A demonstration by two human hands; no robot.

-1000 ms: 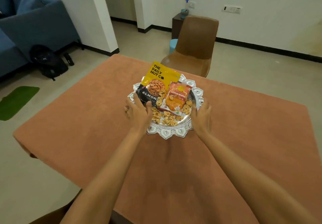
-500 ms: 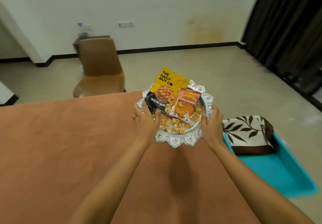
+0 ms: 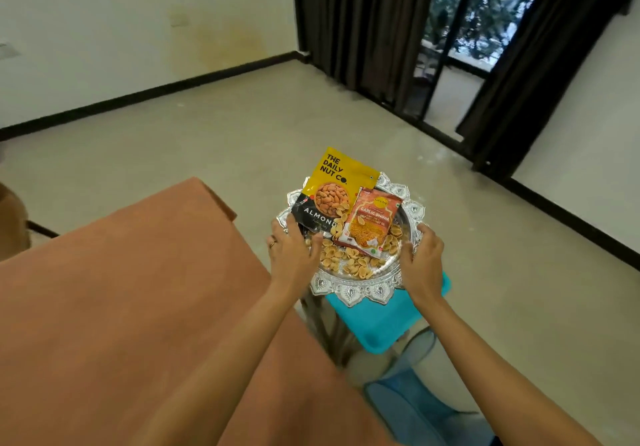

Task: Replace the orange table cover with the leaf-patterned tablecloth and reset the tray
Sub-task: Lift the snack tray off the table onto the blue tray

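I held the silver tray [image 3: 349, 295] with both hands, my left hand [image 3: 292, 255] clasped on its left rim and my right hand [image 3: 420, 260] on its right rim, each grip closed around the edge. The tray was off the surface, out past the edge of the orange table cover [image 3: 121, 289], above a blue tub [image 3: 388, 324] on the floor. On it lay a yellow almond packet [image 3: 332, 185], an orange snack packet [image 3: 372, 222] and loose shells [image 3: 349, 262].

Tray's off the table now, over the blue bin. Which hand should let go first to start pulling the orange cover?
Left, probably. The left hand grips the silver tray on the side nearest the orange table cover; the right hand is out past the blue bin.
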